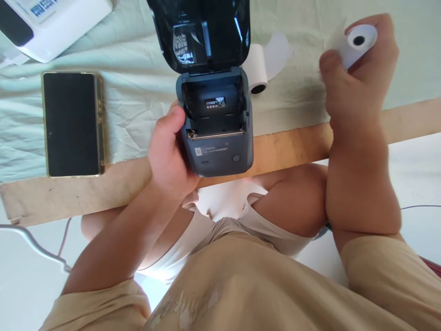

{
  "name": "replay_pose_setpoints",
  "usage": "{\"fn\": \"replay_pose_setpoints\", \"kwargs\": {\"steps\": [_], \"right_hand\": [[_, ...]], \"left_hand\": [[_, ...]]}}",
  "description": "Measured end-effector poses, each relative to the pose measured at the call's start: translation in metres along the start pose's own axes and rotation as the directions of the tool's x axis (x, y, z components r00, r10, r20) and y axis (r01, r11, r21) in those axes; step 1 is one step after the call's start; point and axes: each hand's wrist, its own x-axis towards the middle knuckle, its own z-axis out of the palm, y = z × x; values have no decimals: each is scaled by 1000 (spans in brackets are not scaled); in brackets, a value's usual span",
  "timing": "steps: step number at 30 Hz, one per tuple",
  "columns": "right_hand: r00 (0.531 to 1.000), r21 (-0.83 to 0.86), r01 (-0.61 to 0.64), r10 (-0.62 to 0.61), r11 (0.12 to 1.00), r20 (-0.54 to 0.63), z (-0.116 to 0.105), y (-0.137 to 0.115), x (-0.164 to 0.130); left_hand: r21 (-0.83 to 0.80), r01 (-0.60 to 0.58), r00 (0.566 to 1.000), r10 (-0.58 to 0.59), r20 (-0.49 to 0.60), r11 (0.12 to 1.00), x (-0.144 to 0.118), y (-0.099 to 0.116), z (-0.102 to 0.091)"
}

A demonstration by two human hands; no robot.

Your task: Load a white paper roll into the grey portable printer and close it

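Label printer [215,124]: dark grey, lid [201,32] swung fully open, paper bay empty, standing at the near edge of the table [292,145] and partly overhanging it.

Items, left to right:
- White device [51,23], far left corner, cut off by the frame.
- Phone [73,124], dark screen up, flat on the pale green cloth [138,92], well apart from the printer.
- Left hand [170,156]: fingers wrapped around the printer's left side, thumb on the upper edge, steadying it.
- Spare paper roll [257,69], lying on the cloth just right of the open lid, loose tail fanned out.
- Right hand [358,87]: raised above the table, fingers closed around a second paper roll [356,43], core facing the camera.

Risks, as judged: the printer overhangs the edge, so a slackened left grip could tip it toward the lap. The held roll's free end could unspool. A roll seated the wrong way round would likely not feed.
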Motion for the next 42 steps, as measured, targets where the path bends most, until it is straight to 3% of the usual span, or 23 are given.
{"fn": "replay_pose_setpoints", "kwargs": {"steps": [3,7,8,10,13,14,15,17,18,21,24,27,29,31,33,37,42], "right_hand": [[992,-86,56,-65,995,-105,-1,-3,2],[992,-289,-77,43,954,-122,-3,0,2],[991,-308,-41,0,950,-131,-4,-2,0],[958,-324,134,-206,937,-199,-5,-11,-7],[822,-355,353,-468,866,-324,7,-35,-20],[856,-360,369,-464,857,-229,15,-44,-23],[927,-358,337,-374,871,-38,25,-52,-24],[959,-402,260,-186,878,215,47,-61,-20],[962,-503,190,-56,843,268,56,-63,-16],[952,-578,127,65,806,300,73,-58,-4],[958,-407,64,58,911,281,69,-51,-3],[961,22,-70,61,997,270,56,-46,-11],[946,283,-234,152,930,286,50,-41,-14],[908,447,-397,271,802,320,46,-35,-16],[885,506,-455,308,733,350,45,-29,-18],[893,513,-425,253,746,372,46,-25,-26],[869,523,-466,259,713,422,47,-28,-26]], "left_hand": [[-27,5,1000,-4,30,1000,-1,1,1],[-51,53,999,-53,-4,997,-1,0,0],[-53,51,999,-51,-7,997,-1,0,0],[-65,29,1000,-30,-8,997,-1,-1,0],[-72,33,999,-32,16,997,-2,-1,0],[-70,40,999,-40,14,997,-2,0,1],[-64,48,999,-48,1,997,-3,1,2],[-35,81,996,-83,-46,996,-4,4,5],[-21,98,992,-100,-75,995,-4,6,7],[-5,117,987,-116,-112,993,-2,6,8],[-27,77,995,-79,-67,997,-1,2,3],[-53,47,999,-48,-15,997,-1,-1,-3],[-59,65,998,-66,-18,996,-1,-1,-4],[-54,101,994,-103,-40,993,-2,1,-4],[-49,110,992,-113,-55,993,-2,2,-3],[-24,94,994,-96,-50,995,-2,2,-1],[-14,97,995,-98,-35,995,-3,2,1]]}}
